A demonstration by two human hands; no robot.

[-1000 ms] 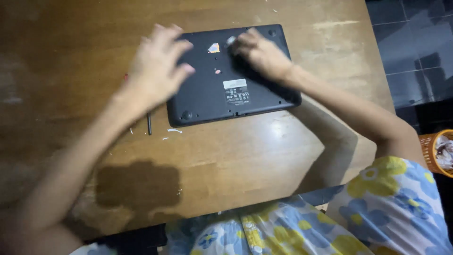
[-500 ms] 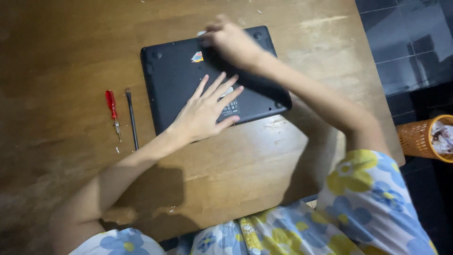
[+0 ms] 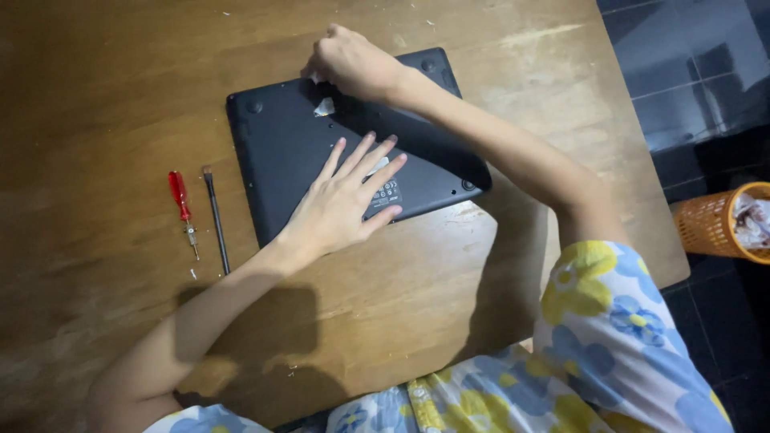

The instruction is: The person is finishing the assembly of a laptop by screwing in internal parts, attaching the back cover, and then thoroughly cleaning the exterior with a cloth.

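Item: flat black plastic laptop (image 3: 297, 152), lying underside up on the brown wooden table (image 3: 120, 80), near the table's far middle. Its long axis runs left to right and is skewed, the right end nearer the person than the left. Rubber feet show at the far left corner and near right corner. A white label (image 3: 386, 195) sits on the near half, partly under fingertips; a torn pale sticker scrap (image 3: 324, 107) lies near the far edge.

Left hand (image 3: 341, 204): laid flat, palm down, on the near middle of the laptop, fingers straight and spread apart, clamped on nothing.

Right hand (image 3: 353, 64): at the far edge of the laptop, fingers curled together over something small and pale at the knuckles; what it pinches cannot be told.

Beside the laptop, to its left and apart from it: a small red-handled screwdriver (image 3: 181, 204) and a thin dark metal rod-shaped tool (image 3: 216, 220), lying side by side, both pointing roughly toward and away from the person.

Off the table, right: an orange woven plastic basket (image 3: 710, 224) on dark floor tiles.

Change from half a second before: hands, laptop and tools keep the same places; no shift is visible.
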